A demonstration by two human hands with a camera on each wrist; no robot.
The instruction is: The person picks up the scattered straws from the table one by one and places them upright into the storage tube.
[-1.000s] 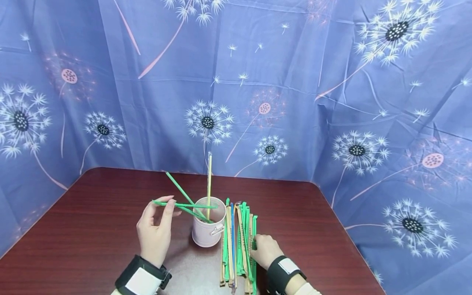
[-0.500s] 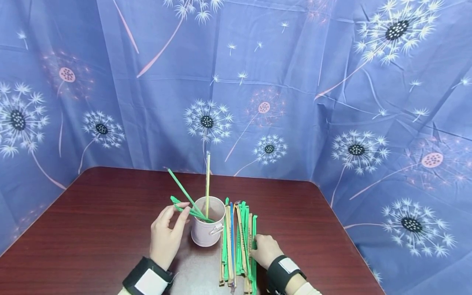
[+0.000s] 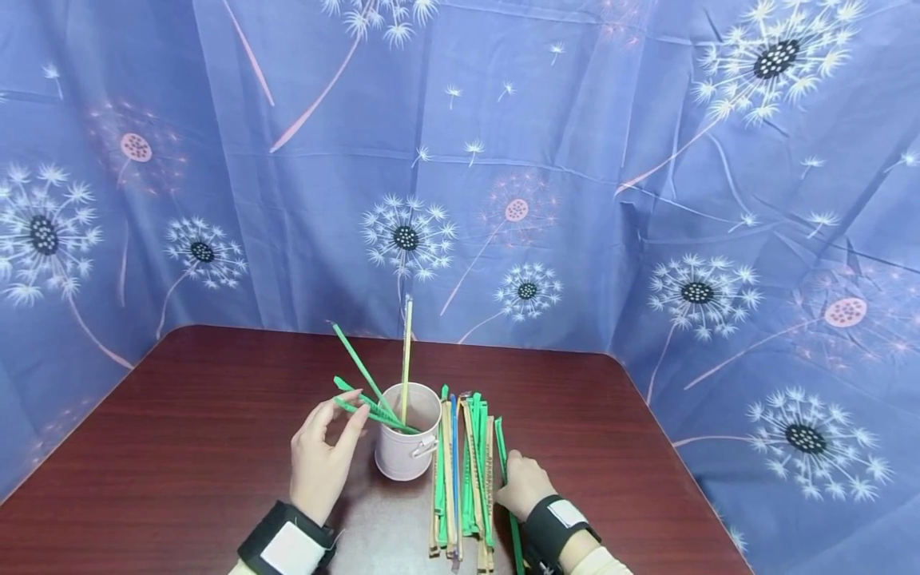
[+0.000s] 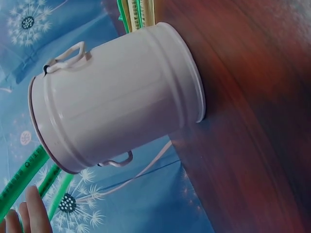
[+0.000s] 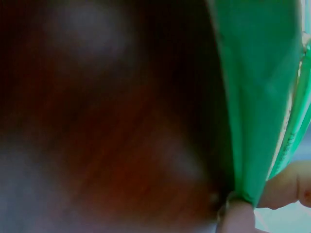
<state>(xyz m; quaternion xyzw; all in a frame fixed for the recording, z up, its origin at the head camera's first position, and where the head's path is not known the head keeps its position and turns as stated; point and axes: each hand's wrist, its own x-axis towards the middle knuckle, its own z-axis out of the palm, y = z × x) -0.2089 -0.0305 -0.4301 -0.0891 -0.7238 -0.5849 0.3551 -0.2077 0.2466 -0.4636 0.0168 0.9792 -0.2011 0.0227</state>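
A small pale metal bucket [image 3: 402,461] stands on the table, side handles showing in the left wrist view. Several green-wrapped straws [image 3: 352,353] lean out of it to the left, and a yellowish straw [image 3: 406,351] stands nearly upright in it. My left hand [image 3: 319,463] is at the bucket's left, thumb and forefinger around the outer end of one green-wrapped straw [image 4: 22,177]. To the right, my right hand [image 3: 528,485] pinches another green-wrapped straw [image 3: 501,439] at the edge of the pile; the right wrist view has finger and thumb on its end.
Right of the bucket lies a pile of wrapped straws [image 3: 450,471] in green, tan and blue, side by side. The dark red-brown table [image 3: 216,447] reaches back to a blue dandelion-print cloth [image 3: 309,239].
My left hand has moved right, and its green-wrapped straw now slopes down into the bucket. My right hand has shifted slightly right, drawing its straw away from the pile.
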